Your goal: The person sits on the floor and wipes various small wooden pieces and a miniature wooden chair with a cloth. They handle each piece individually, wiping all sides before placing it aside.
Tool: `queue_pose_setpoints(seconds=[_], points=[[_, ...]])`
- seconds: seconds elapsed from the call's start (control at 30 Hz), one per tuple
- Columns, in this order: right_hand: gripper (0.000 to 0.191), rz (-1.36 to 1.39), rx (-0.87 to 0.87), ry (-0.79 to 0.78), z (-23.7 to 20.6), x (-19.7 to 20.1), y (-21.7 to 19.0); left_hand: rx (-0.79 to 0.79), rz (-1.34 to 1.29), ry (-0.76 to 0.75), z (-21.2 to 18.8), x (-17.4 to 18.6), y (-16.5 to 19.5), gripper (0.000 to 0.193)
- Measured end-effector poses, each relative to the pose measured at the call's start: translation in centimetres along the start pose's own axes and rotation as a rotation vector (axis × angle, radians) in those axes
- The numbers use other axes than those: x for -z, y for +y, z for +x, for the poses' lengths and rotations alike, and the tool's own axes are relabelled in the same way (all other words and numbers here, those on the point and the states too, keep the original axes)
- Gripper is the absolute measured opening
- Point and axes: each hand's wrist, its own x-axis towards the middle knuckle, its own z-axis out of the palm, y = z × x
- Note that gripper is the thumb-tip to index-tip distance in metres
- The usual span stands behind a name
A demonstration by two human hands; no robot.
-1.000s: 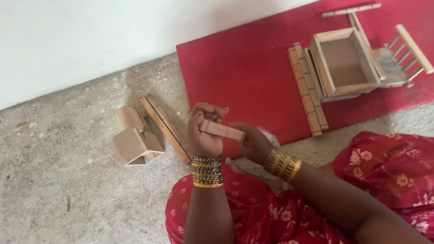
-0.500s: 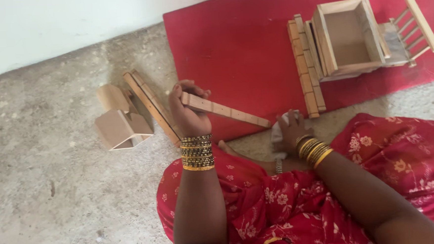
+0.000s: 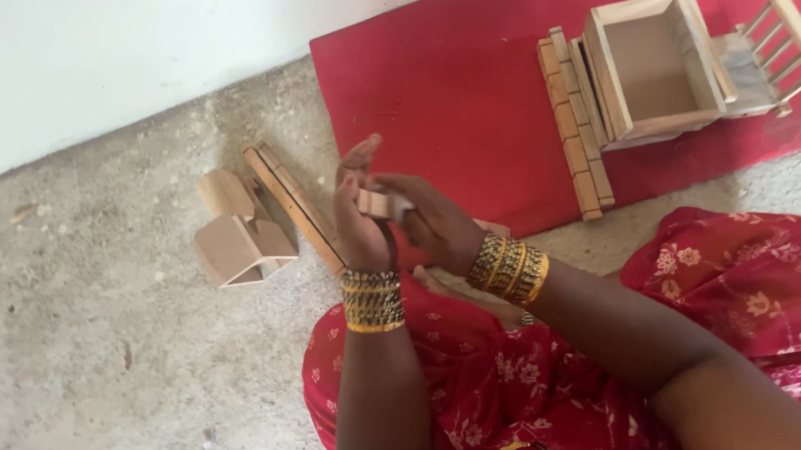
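Observation:
My left hand (image 3: 359,213) and my right hand (image 3: 428,222) are pressed together over my lap, both wrapped around a light wooden strip (image 3: 376,202). Only a short bit of the strip shows between the palms, with something white at its end under my right fingers. Another end of wood (image 3: 494,228) pokes out behind my right wrist. Both wrists carry gold bangles.
A red mat (image 3: 448,95) lies ahead, bearing an open wooden box (image 3: 652,64), a slatted wooden strip (image 3: 573,125) and a small ladder-like rail (image 3: 784,41). On the concrete floor to the left lie a long wooden frame piece (image 3: 292,206) and small house-shaped blocks (image 3: 237,247).
My right hand has come back up from the floor by my knee and closed onto the wooden strip with the left. The strip, held out long before, is now mostly hidden between the hands.

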Motion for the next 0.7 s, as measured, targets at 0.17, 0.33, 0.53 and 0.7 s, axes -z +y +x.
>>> queue_pose_setpoints(seconds=[0.17,0.33,0.53,0.7], points=[[0.045,-0.252,0.408,0.15,-1.1,-1.2,2.1,-0.27,0.491,-0.183,-0.9,0.2,1.1,0.056],[0.038,-0.412,0.091,0.114,-4.7,-1.2,12.2,-0.199,0.28,-0.066,0.2,1.0,-0.2,0.056],[0.05,-0.438,-0.162,0.037,-8.5,3.0,16.8,-0.079,-0.039,0.344,0.0,0.7,-1.3,0.03],[0.06,-0.252,0.06,0.143,-5.1,-0.2,11.0,-0.303,0.056,-0.058,-0.9,0.1,-1.5,0.024]])
